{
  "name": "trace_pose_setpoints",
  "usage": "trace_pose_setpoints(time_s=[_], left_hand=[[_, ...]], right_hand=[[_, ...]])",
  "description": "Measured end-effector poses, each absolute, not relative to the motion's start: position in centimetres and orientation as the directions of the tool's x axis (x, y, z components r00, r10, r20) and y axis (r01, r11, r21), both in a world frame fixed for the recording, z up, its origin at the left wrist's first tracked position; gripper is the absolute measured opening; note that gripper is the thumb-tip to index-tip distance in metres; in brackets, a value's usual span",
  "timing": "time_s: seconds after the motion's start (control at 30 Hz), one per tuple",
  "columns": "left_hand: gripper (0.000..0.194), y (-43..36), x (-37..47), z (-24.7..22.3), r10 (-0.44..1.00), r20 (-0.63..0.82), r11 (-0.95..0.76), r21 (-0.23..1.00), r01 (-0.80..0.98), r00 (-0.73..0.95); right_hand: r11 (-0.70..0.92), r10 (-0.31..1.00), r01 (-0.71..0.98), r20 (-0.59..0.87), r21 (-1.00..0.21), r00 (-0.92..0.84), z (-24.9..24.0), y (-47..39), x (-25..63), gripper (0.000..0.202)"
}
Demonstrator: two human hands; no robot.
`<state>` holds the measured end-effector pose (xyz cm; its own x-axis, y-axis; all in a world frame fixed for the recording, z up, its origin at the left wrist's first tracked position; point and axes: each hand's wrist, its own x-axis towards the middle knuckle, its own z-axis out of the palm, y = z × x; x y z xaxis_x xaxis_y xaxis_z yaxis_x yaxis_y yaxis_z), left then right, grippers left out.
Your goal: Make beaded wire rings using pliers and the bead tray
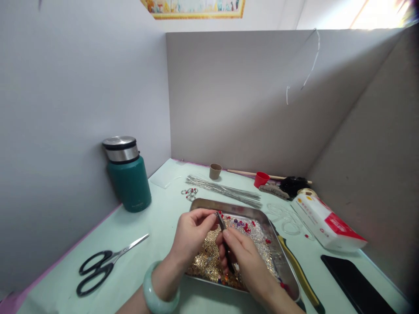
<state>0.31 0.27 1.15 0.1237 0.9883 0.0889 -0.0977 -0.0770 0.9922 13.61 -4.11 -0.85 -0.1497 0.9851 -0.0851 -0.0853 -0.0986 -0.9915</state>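
Note:
My right hand point(238, 248) is closed around a slim black tool point(221, 221) that looks like tweezers, its tip pointing up and away. My left hand point(193, 229) pinches at that tip with thumb and forefinger. Whatever small piece lies between those fingers is too small to make out. Both hands are above a metal tray point(242, 210) of loose beads. Gold beads point(204, 257) fill its left part, clear beads point(258, 231) its right, with several red beads point(247, 226) scattered among them. A pale green bangle point(152, 288) circles my left wrist.
Black-handled scissors point(108, 264) lie left, near a green flask point(129, 183). Behind the tray are thin wires point(225, 190), small beaded pieces point(190, 194), a brown cup point(215, 171) and a red cup point(261, 179). Rightward are yellow-handled pliers point(299, 270), a tissue pack point(327, 222) and a phone point(360, 283).

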Motion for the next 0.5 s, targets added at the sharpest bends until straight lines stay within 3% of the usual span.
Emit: trace_pose_setpoints(time_s=[0.27,0.5], left_hand=[[0.018,0.7,0.12,0.97,0.99,0.022,0.001,0.986,-0.168,0.137],[0.007,0.9,-0.1,0.66,0.981,-0.038,0.096,0.948,-0.303,0.192]], right_hand=[[-0.063,0.988,0.001,-0.063,-0.998,-0.143,-0.54,-4.03,13.65,0.031],[0.064,0.995,0.245,0.042,-0.968,-0.092,-0.65,-4.11,13.87,0.033]])
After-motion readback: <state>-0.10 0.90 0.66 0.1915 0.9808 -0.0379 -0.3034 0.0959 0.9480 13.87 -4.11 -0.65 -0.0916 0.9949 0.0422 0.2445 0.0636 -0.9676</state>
